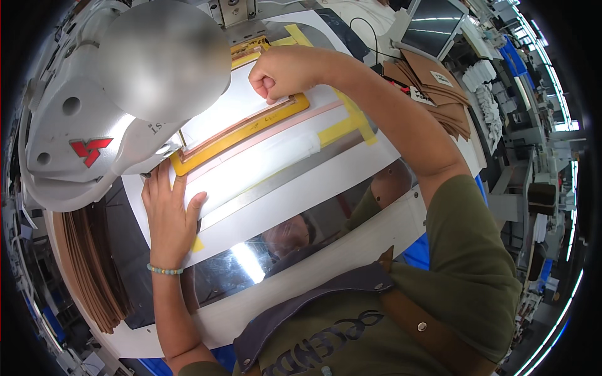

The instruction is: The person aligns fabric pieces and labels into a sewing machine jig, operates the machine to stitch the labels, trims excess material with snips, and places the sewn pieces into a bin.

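In the head view, the yellow frame (251, 129) lies over a white sheet (301, 194) beside the sewing machine (75, 141). The left hand (168, 213) is spread, fingertips near the frame's corner; the right hand (285, 72) curls above its right end, whether gripping anything I cannot tell.

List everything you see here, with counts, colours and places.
sewing machine head: one, white, upper left
rectangular frame: one, yellow, centre
sheet: at least one, white, under frame
tape strips: several, yellow, on sheet
reflective panel: one, dark, below sheet
panel stacks: two, brown, lower left, upper right
monitor: one, dark-screened, upper right
bracelet: one, multicoloured, left wrist
shirt: one, olive, lower right
left hand: one, bare, on sheet
right hand: one, bare, curled over frame
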`<state>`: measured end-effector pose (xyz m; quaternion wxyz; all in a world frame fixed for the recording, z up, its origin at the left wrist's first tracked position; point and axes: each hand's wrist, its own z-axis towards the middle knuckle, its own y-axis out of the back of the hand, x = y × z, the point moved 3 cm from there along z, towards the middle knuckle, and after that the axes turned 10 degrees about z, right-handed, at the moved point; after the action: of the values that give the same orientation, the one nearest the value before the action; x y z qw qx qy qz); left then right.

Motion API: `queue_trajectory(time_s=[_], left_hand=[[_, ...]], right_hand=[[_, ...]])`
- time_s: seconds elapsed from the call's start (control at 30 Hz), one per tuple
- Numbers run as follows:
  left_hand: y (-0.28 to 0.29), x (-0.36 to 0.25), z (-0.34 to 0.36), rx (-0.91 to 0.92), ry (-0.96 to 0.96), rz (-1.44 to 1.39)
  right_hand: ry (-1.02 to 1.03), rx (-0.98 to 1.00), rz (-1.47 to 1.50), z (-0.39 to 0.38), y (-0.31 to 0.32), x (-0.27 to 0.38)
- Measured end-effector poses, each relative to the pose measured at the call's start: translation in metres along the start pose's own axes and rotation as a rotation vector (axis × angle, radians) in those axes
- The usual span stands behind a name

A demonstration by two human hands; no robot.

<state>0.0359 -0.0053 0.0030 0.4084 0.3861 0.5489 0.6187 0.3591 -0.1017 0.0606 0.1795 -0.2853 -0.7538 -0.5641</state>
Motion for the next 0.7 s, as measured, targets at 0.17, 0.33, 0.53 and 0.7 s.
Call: queue_trajectory(time_s=[0.17,0.33,0.53,0.7], left_hand=[[0.000,0.000,-0.001,0.001,0.005,0.013],[-0.001,0.000,-0.002,-0.047,0.010,0.048],[-0.003,0.000,-0.003,-0.043,0.022,0.009],[0.001,-0.003,0.002,-0.076,0.020,0.002]], right_hand=[[0.038,-0.034,-0.346,-0.006,-0.013,0.004],[0.139,-0.196,-0.734,-0.008,-0.025,-0.003],[0.334,-0.376,-0.471,-0.006,0.009,0.007],[0.144,-0.191,-0.206,-0.009,-0.037,0.004]])
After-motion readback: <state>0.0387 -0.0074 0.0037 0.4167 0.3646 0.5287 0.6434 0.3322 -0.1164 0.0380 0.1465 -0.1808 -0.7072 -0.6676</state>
